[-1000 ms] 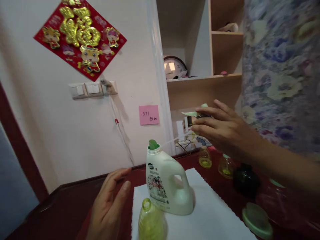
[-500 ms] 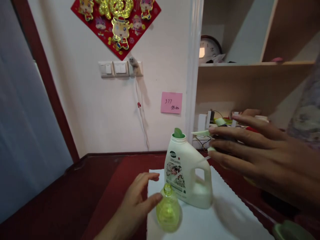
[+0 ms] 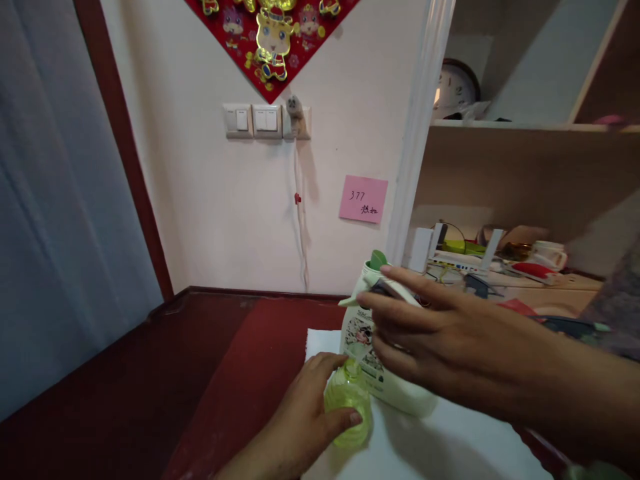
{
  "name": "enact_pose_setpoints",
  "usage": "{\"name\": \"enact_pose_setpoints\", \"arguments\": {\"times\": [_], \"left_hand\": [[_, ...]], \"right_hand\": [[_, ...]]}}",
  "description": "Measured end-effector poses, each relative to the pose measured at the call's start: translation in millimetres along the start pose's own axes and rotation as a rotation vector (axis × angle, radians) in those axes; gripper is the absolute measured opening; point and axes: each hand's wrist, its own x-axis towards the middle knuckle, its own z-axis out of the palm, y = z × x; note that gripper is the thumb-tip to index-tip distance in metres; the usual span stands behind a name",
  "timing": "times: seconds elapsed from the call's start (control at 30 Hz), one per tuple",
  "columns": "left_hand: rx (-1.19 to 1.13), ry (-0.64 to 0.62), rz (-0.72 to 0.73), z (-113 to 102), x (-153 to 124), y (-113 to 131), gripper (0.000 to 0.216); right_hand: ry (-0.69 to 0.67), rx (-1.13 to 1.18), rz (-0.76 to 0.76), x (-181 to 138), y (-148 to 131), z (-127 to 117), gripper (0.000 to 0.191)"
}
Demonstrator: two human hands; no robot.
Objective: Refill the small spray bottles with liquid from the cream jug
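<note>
A translucent yellow-green spray bottle body (image 3: 346, 395) stands upright on a white sheet (image 3: 445, 443), its neck uncapped. My left hand (image 3: 305, 417) curls around its left side, thumb in front and fingers behind. Above the bottle, my right hand (image 3: 445, 333) grips a pale green and dark trigger spray head (image 3: 349, 302), mostly hidden by the fingers. The spray head is apart from the bottle neck. Right behind them is a pale green detergent jug (image 3: 356, 337) with a green piece in its mouth, partly covered by my right hand.
The dark red tabletop (image 3: 240, 373) meets a white wall carrying a pink note (image 3: 364, 199), switches (image 3: 253, 121) and a hanging cord (image 3: 301, 233). On the right, a shelf holds a clock (image 3: 457, 87), a white router (image 3: 457, 261) and a white mug (image 3: 549, 255). A blue curtain (image 3: 55, 220) hangs left.
My left hand has closed around the bottle from beside it. My right hand has brought the spray head leftward and down, in front of the jug. The view has shifted slightly left.
</note>
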Motion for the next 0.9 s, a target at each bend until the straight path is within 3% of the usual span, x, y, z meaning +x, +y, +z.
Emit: {"name": "enact_pose_setpoints", "arguments": {"times": [0.1, 0.3, 0.4, 0.5, 0.6, 0.7, 0.8, 0.9], "left_hand": [[-0.007, 0.038, 0.006, 7.0, 0.9, -5.3, 0.052], [-0.147, 0.115, 0.018, 17.6, 1.3, -8.7, 0.048], [-0.181, 0.132, -0.007, 20.5, -0.8, -10.4, 0.05], [-0.178, 0.144, 0.028, 23.4, -3.9, -14.6, 0.05], [-0.139, 0.15, 0.02, 25.6, -6.5, -18.9, 0.053], [-0.123, 0.131, -0.008, 27.0, -8.2, -21.1, 0.053], [-0.138, 0.13, -0.013, 28.6, -9.1, -21.9, 0.05], [-0.18, 0.145, 0.01, 30.2, -8.7, -22.4, 0.048]], "right_hand": [[-0.052, 0.079, -0.053, 16.1, -14.4, 22.0, 0.024], [-0.157, -0.035, -0.144, 22.4, -35.3, 69.4, 0.014], [-0.109, 0.042, -0.118, 17.7, -35.4, 74.5, 0.014], [-0.046, 0.102, -0.069, 7.3, -32.7, 64.2, 0.026], [0.102, 0.158, 0.111, -11.3, -35.3, 52.3, 0.035], [0.286, 0.27, 0.429, -33.4, -48.3, 54.5, 0.037], [0.367, 0.39, 0.722, -46.7, -68.1, 73.2, 0.049], [0.352, 0.537, 0.877, -44.2, -85.3, 99.4, 0.063]]}}
